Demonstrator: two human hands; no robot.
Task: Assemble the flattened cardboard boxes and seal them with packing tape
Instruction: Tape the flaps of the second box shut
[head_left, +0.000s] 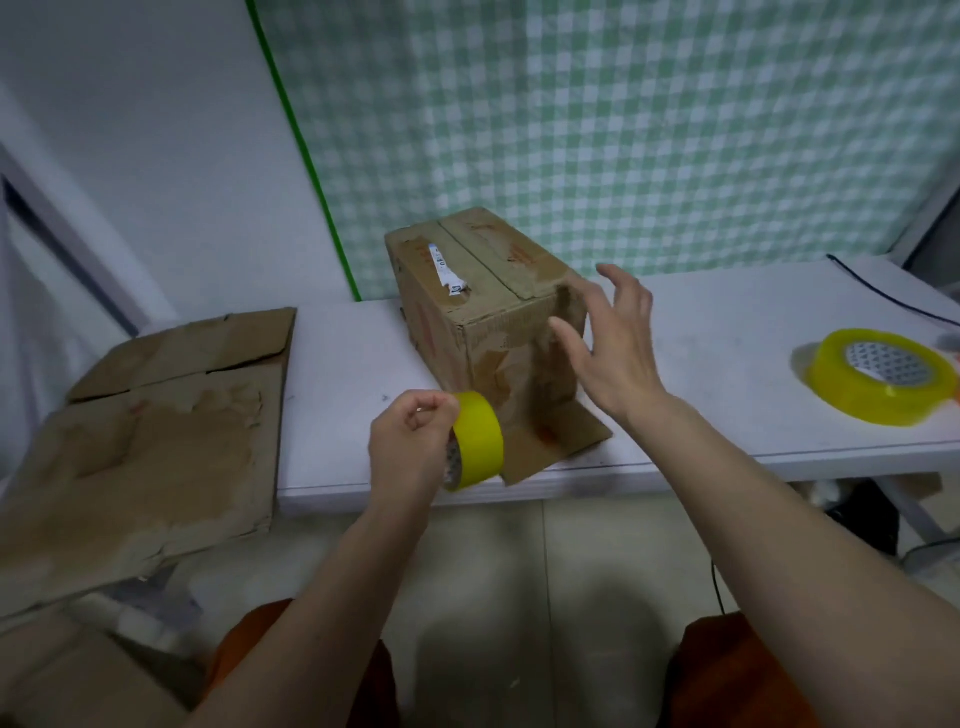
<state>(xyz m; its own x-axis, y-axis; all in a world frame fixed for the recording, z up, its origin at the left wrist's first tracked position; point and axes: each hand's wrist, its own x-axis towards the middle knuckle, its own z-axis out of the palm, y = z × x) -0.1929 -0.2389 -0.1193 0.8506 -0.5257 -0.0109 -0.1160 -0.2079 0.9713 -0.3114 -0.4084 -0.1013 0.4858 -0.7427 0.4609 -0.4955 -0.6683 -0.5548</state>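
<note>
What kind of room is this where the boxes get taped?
Probably a small makeshift packing corner indoors, not a big warehouse. A plain white table holds an assembled cardboard box, a flattened cardboard box and a spare tape roll. A green checked cloth hangs behind it.

Cardboard crowded the tabletop's left and centre

An upright box (483, 312) blocked mid-table (701, 332); flattened cardboard (156, 441) covered the left end, leaving bare lanes either side of the box, short of a tape roll (878, 376).

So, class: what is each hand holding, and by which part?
The left hand grips the yellow tape roll by its rim. The right hand is open, holding nothing.
</note>
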